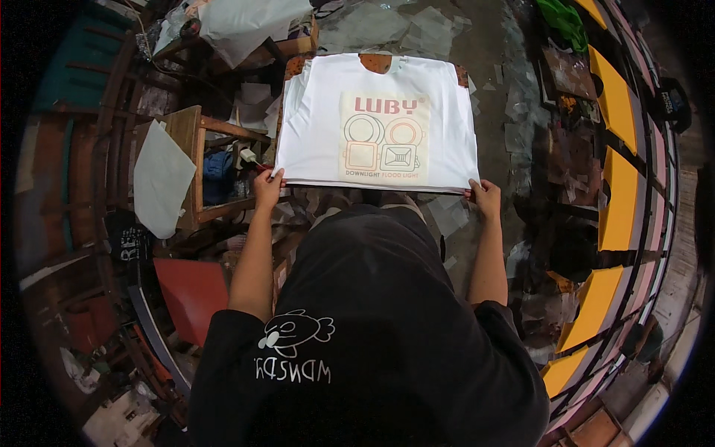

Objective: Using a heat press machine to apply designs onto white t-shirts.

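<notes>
A white T-shirt lies spread flat in front of me, its neck opening at the far side. More layers of white cloth show along its left and near edges. On its front is a pale square print with red lettering and outlined lamp shapes. My left hand pinches the near left corner of the cloth. At the near right corner, my right hand grips the edge between thumb and fingers. Beneath the cloth a rusty brown board shows through the neck opening and at the far corners.
On the left stand a wooden frame, a pale sheet and a red panel. A rack with yellow panels runs along the right. Scraps of clear film litter the floor. A green bag is at the far right.
</notes>
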Tool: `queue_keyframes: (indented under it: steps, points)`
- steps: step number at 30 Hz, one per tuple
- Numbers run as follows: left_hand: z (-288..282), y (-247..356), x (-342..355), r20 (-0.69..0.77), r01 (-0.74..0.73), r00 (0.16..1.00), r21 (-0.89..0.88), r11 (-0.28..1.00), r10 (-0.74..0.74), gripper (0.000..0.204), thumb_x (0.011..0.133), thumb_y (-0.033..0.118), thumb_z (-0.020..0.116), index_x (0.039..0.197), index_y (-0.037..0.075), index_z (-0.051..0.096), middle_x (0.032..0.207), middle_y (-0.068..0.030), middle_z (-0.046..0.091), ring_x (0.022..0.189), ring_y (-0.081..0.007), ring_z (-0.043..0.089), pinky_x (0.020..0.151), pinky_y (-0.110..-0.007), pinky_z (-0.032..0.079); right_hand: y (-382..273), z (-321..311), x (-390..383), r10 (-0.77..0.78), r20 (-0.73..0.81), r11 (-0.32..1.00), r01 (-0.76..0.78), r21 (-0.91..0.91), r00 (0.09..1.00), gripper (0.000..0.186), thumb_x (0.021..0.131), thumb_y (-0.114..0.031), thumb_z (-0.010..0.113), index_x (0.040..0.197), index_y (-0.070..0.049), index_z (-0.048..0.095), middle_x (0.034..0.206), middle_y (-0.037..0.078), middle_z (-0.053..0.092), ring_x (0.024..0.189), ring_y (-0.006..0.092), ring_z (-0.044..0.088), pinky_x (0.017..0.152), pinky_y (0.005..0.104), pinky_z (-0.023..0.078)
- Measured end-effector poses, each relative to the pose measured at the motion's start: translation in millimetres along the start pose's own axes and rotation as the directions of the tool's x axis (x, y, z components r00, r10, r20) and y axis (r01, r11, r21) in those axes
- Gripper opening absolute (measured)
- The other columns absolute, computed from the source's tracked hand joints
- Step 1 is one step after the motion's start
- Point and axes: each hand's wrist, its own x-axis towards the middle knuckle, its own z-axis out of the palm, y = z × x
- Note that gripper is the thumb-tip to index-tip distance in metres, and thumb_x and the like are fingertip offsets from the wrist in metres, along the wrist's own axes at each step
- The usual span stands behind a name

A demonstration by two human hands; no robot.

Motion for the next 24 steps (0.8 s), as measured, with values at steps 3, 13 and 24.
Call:
queue_keyframes:
  steps: [3, 13, 24]
  points:
    - [-2.7, -7.6, 0.8, 0.015, -0.036, 0.999, 0.043, 0.998, 0.036, 0.024, 0.098, 0.022, 0.073, 0.097, -0.001, 0.071, 0.077, -0.0027, 0.070, 0.065, -0.0084, 0.062, 0.059, -0.025, 0.049, 8.1, 0.8, 2.6, -0.017, -0.007, 1.000, 0.017, -0.007, 1.000, 0.030, 0.095, -0.014, 0.073, 0.100, 0.014, 0.066, 0.082, 0.015, 0.071, 0.065, 0.0177, 0.072, 0.056, 0.0282, 0.060]
    - [-6.8, 1.5, -8.8, 0.027, 0.020, 0.999, -0.003, 1.000, -0.020, 0.024, 0.098, 0.022, 0.073, 0.095, -0.001, 0.069, 0.075, -0.0021, 0.067, 0.063, -0.0073, 0.059, 0.056, -0.024, 0.048, 13.0, -5.5, 4.5, 0.005, 0.043, 0.998, -0.003, -0.060, 0.999, 0.031, 0.094, -0.014, 0.073, 0.103, 0.015, 0.068, 0.077, 0.014, 0.071, 0.065, 0.0178, 0.071, 0.058, 0.0293, 0.060]
    - [-13.6, -22.9, -0.2, 0.061, 0.012, 0.998, 0.007, 1.000, -0.013, 0.024, 0.098, 0.025, 0.074, 0.090, 0.003, 0.067, 0.075, -0.0016, 0.068, 0.063, -0.0076, 0.060, 0.057, -0.024, 0.047, 17.1, -4.1, 2.1, 0.011, -0.004, 0.999, -0.011, -0.050, 1.000, 0.024, 0.093, -0.014, 0.074, 0.096, 0.010, 0.069, 0.074, 0.010, 0.069, 0.062, 0.0159, 0.069, 0.060, 0.0283, 0.060]
